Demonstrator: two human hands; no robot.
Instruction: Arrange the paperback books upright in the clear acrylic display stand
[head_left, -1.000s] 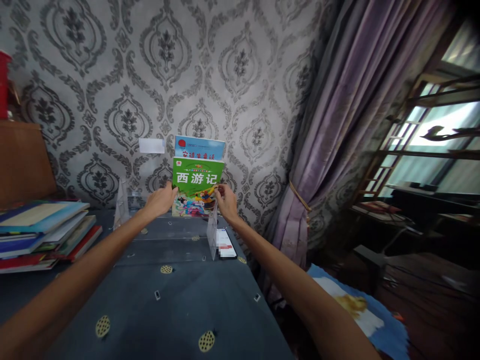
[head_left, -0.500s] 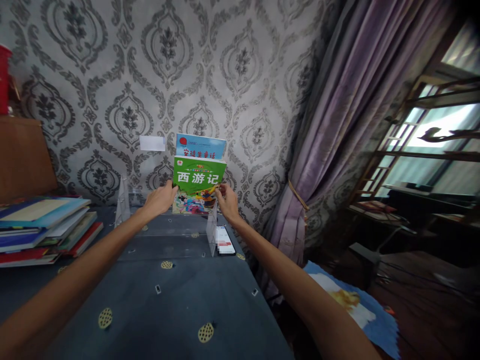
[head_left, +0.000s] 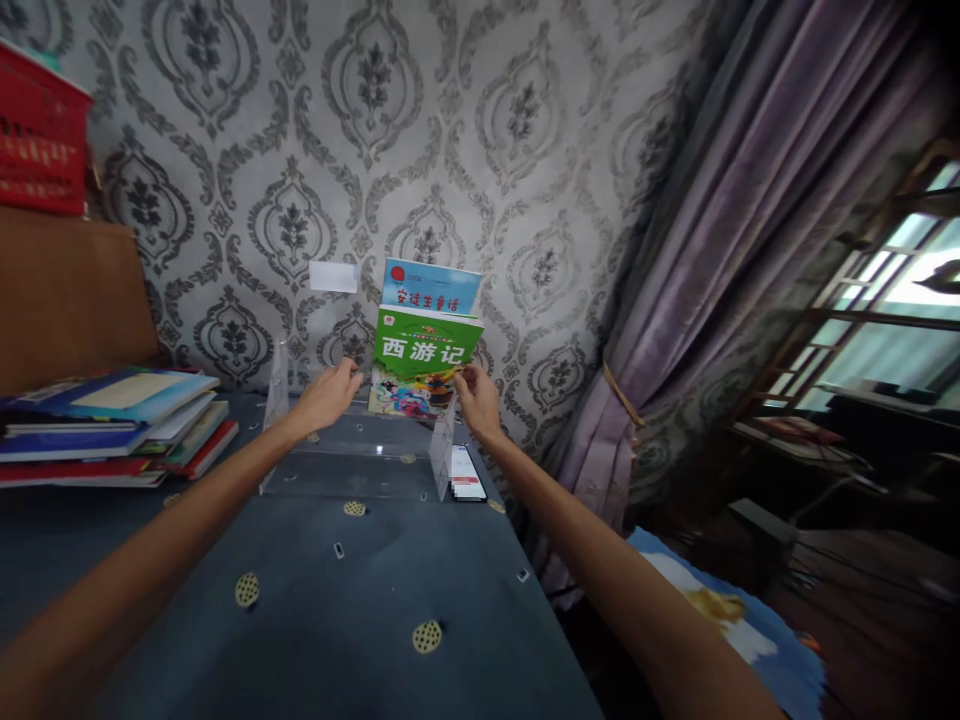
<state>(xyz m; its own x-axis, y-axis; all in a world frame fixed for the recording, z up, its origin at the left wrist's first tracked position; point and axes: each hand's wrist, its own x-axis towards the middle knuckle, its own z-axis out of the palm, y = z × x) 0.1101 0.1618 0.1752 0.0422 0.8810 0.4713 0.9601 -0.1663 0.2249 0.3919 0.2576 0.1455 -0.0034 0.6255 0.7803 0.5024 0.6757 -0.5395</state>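
A green picture book (head_left: 428, 355) with white lettering stands upright on a clear acrylic book stand (head_left: 330, 472), toward its right side. Behind it a blue book (head_left: 433, 286) shows its upper part with red lettering. My right hand (head_left: 478, 402) pinches the green book's right edge, by the stand's right side panel. Just off the book's left edge is my left hand (head_left: 327, 397), its fingers loosely bent and a small gap between them and the cover. A phone (head_left: 466, 473) with a lit screen lies right of the stand.
On the left, a pile of books (head_left: 112, 425) lies on the dark patterned tablecloth (head_left: 337, 610). Behind it a brown box (head_left: 71, 300) carries a red basket (head_left: 41, 140). A patterned wall (head_left: 300, 120) backs the table, and a purple curtain (head_left: 675, 260) hangs right.
My left hand has let go of the green book's left edge and moved slightly left of it. My right hand stays on the right edge. The view has swung left.
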